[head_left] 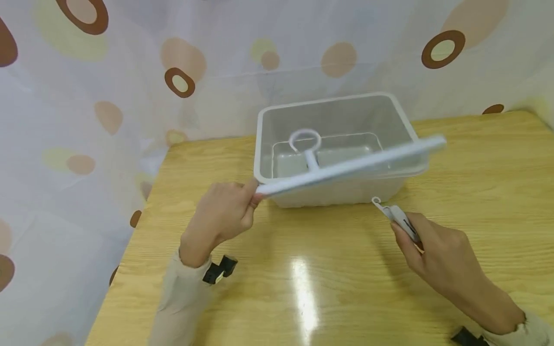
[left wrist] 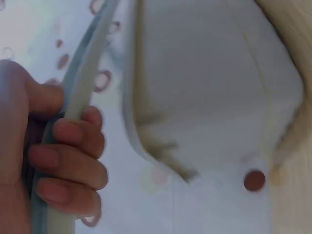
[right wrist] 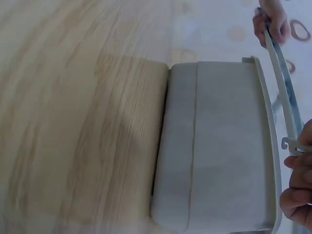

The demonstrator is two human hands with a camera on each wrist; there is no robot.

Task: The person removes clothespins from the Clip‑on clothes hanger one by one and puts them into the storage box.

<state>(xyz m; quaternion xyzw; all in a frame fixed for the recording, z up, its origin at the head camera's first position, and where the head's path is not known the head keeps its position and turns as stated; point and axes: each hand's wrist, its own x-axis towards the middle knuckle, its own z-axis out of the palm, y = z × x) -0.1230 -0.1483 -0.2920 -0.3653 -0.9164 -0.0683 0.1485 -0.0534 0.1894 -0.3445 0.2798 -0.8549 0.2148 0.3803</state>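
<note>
My left hand [head_left: 227, 209] grips one end of a long white bar [head_left: 359, 166] with a ring [head_left: 305, 141] on a short stem. Its fingers curl round the bar [left wrist: 90, 73] in the left wrist view. The bar slants over the front of a translucent plastic bin [head_left: 333, 192], overlapping its rim in the head view. My right hand [head_left: 446, 254] holds a small white-and-grey tool [head_left: 402, 221] with a dark slot along its side and a little hooked tip [right wrist: 287, 143]. That hand is to the right of the bin's front, below the bar's far end.
The open-topped bin stands on a light wooden table [head_left: 346, 288] near its back edge. Behind and to the left hangs a white sheet [head_left: 225, 96] with brown and peach spots.
</note>
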